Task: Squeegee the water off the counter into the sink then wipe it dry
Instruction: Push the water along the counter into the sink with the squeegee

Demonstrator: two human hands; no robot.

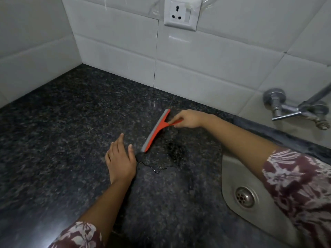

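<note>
Sleeve (pixel 78 235), wet granite counter (pixel 53 131), tiled wall (pixel 206 68)

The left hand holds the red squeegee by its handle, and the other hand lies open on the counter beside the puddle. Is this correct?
Not quite. The head view shows the right hand holding the red squeegee by its handle; the left hand lies open on the counter beside the puddle.

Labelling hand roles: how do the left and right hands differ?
The right hand grips the red squeegee; the left hand holds nothing. The left hand rests flat on the counter beside the puddle; the right hand is curled, nearer the wall. Both show floral sleeves.
</note>
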